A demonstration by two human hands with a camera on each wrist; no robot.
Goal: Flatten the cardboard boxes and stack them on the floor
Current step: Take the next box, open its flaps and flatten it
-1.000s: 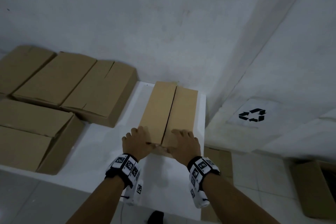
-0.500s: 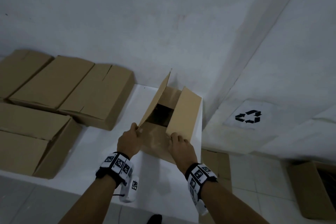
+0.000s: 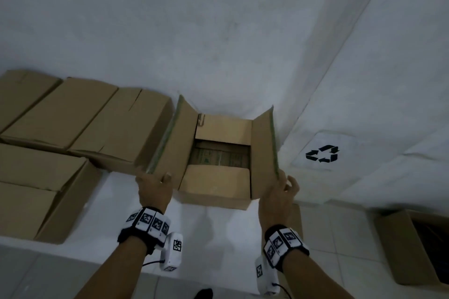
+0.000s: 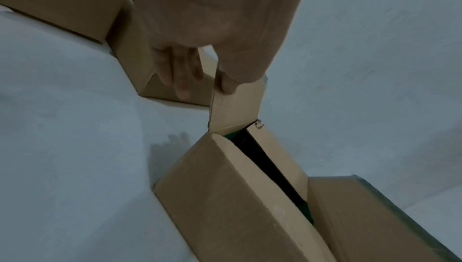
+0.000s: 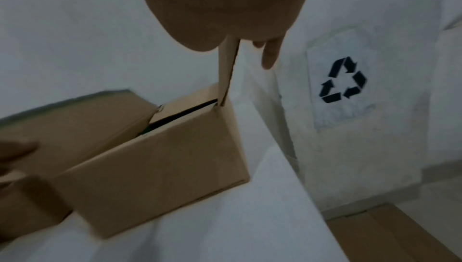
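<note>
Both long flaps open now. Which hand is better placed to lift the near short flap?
Probably the left hand: its thumb lies beside the near short flap of the box. The right hand is outside the right long flap.

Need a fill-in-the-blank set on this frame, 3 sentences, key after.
1. The left hand and right hand each hold one long ____ of the open box.
2. That box sits on a white ____.
3. The black symbol on the wall means ____.

Missing words: flap; table; recycling
</note>
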